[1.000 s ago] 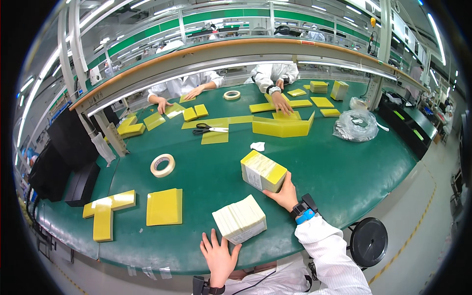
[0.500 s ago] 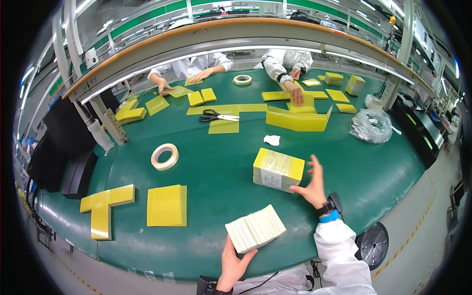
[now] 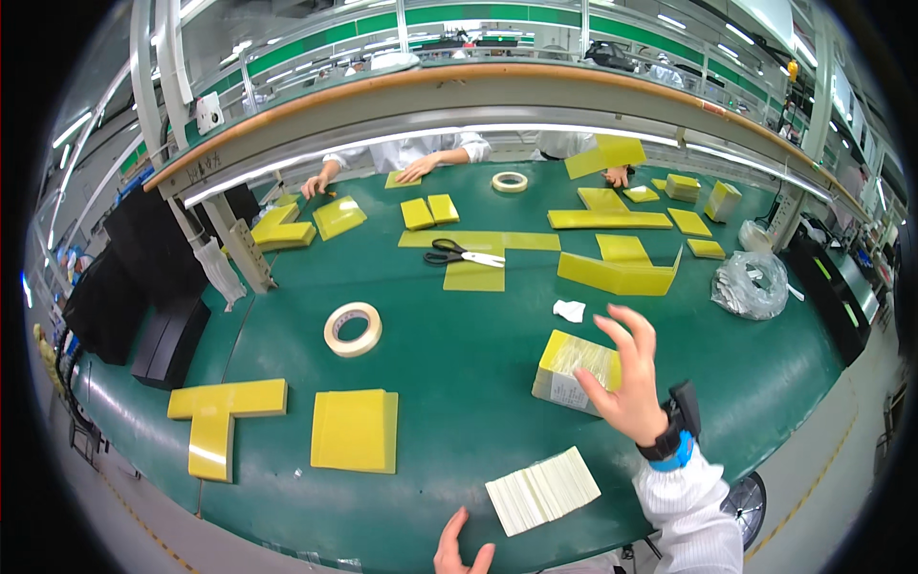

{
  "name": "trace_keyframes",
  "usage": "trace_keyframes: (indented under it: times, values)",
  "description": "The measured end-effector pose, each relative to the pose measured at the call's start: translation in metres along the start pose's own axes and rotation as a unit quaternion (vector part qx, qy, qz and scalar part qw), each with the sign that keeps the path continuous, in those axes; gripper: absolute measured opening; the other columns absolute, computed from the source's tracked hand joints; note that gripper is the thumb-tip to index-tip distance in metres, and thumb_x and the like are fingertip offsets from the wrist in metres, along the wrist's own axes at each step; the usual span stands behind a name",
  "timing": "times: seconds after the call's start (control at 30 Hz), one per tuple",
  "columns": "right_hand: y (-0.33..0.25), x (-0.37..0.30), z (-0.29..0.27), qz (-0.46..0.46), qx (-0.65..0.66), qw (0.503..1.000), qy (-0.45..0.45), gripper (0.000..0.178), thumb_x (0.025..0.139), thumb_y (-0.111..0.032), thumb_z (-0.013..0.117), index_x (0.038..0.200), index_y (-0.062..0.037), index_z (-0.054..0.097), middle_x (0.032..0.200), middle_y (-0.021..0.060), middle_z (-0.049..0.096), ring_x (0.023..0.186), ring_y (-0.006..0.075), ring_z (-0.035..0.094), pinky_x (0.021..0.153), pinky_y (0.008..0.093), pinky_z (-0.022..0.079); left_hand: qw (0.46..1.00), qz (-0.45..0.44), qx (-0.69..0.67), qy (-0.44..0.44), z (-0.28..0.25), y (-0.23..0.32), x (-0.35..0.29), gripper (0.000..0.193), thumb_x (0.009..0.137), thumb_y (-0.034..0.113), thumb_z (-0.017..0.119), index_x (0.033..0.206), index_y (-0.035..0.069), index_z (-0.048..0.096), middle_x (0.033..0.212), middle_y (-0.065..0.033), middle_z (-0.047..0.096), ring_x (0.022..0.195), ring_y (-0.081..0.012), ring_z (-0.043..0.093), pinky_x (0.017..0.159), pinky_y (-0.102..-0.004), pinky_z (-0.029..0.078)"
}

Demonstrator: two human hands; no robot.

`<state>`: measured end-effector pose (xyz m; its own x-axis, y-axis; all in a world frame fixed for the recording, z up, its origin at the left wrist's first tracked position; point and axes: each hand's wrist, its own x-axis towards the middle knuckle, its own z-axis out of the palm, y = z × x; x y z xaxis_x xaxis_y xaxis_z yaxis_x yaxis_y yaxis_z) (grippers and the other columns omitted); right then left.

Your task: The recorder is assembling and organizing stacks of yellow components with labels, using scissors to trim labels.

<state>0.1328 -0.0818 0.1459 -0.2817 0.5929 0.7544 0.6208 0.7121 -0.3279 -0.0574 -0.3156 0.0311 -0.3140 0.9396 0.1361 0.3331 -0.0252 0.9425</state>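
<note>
- The green table (image 3: 459, 364) is seen curving across the view; bare cloth lies between the tape roll and the wrapped block, and along the near edge.
- A wrapped yellow block (image 3: 571, 371) lies right of centre, its long axis running from near-left to far-right, partly covered by the right hand.
- A white card stack (image 3: 542, 490) lies at the near edge, fanned, its long axis running left-low to right-high, between the two hands.
- A yellow square (image 3: 354, 430) and a yellow T-piece (image 3: 222, 413) are laid to the left, well apart from the stack.
- A tape roll (image 3: 353, 329) lies flat beyond the square.
- Scissors (image 3: 461, 256) are seen farther back on yellow strips.
- The right hand (image 3: 626, 392) is raised over the block, fingers spread, nothing gripped.
- The left hand (image 3: 459, 550) is seen at the lower edge, fingers apart, just beside the stack, empty.
</note>
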Motion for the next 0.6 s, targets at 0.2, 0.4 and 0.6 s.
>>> trace_keyframes:
  times: [0.2, 0.4, 0.6]
  values:
    - [-0.015, 0.147, 0.046, -0.138, -0.089, 0.986, -0.021, 0.062, 0.068, -0.017, 0.070, 0.124, -0.0092, 0.045, 0.124, 0.0119, 0.043, 0.120, 0.0311, 0.037, 0.096, 0.0464, 0.028, 0.995, -0.032, -0.016, 0.094, -0.030, 0.002, -0.007, 0.030, 0.083, 0.003, 0.054, 0.113, -0.003, 0.054, 0.107, -0.0174, 0.060, 0.100, -0.0275, 0.058, 0.089, -0.0340, 0.043]
    - [0.071, 0.184, 0.151, -0.121, -0.215, 0.956, -0.158, 0.070, 0.064, -0.025, 0.074, 0.125, -0.0094, 0.044, 0.123, 0.0108, 0.045, 0.122, 0.0294, 0.036, 0.095, 0.0571, 0.027, 0.974, 0.125, 0.129, 0.141, -0.019, -0.038, -0.008, 0.020, 0.076, -0.001, 0.060, 0.096, 0.000, 0.061, 0.087, -0.0187, 0.062, 0.075, -0.0352, 0.060, 0.069, -0.0391, 0.049]
    - [0.137, 0.191, 0.241, 0.067, -0.174, 0.931, -0.312, 0.066, 0.074, -0.033, 0.064, 0.131, -0.0095, 0.040, 0.133, 0.0126, 0.042, 0.128, 0.0295, 0.032, 0.097, 0.0620, 0.025, 0.937, 0.104, 0.235, 0.236, -0.008, -0.026, -0.013, 0.010, 0.074, 0.002, 0.065, 0.084, 0.001, 0.064, 0.079, -0.0171, 0.062, 0.072, -0.0331, 0.059, 0.067, -0.0389, 0.049]
